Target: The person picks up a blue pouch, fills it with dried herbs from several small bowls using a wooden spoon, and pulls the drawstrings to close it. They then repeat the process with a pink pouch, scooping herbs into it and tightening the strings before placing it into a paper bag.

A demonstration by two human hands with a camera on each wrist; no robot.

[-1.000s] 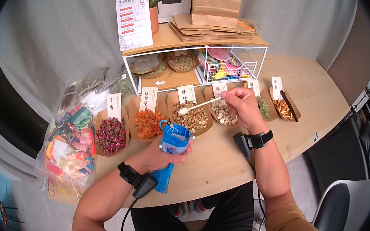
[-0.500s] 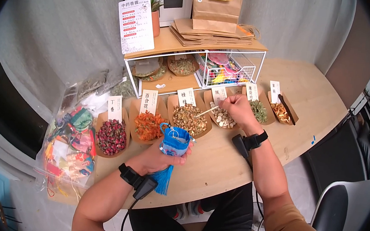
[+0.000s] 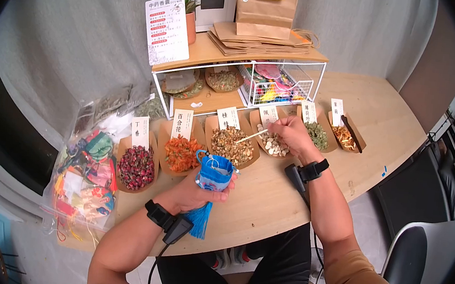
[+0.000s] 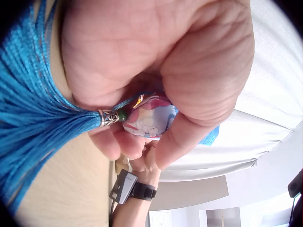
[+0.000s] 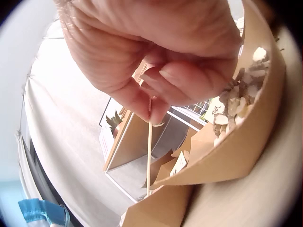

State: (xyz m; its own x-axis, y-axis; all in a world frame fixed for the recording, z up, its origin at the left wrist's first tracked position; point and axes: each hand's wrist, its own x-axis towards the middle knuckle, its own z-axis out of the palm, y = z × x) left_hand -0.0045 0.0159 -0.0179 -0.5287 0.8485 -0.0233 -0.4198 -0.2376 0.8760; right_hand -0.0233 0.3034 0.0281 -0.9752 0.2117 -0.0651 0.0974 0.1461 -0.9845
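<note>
My left hand (image 3: 189,193) grips a small blue drawstring pouch (image 3: 213,178), mouth up, with its blue tassel (image 3: 198,220) hanging below. In the left wrist view a metal bead (image 4: 109,117) joins the tassel to the pouch's patterned cloth. Between thumb and fingertips, my right hand (image 3: 293,135) pinches the thin pale handle of a small spoon (image 3: 251,135). The spoon slants down to the left into a paper tray of brown dried chips (image 3: 233,147), where its bowl is hidden. Under the right hand stands a tray of pale dried slices (image 3: 275,145).
Trays of dark red buds (image 3: 137,168), orange petals (image 3: 183,154), green leaves (image 3: 317,135) and tan strips (image 3: 344,136) line the table. A plastic bag of colourful pouches (image 3: 88,174) lies at left. Behind stands a shelf (image 3: 203,56) with a wire basket (image 3: 277,86).
The right hand and spoon have lowered; the bowl, visible above the brown chips a second ago, is out of sight among them. The left hand holds the pouch in nearly the same place.
</note>
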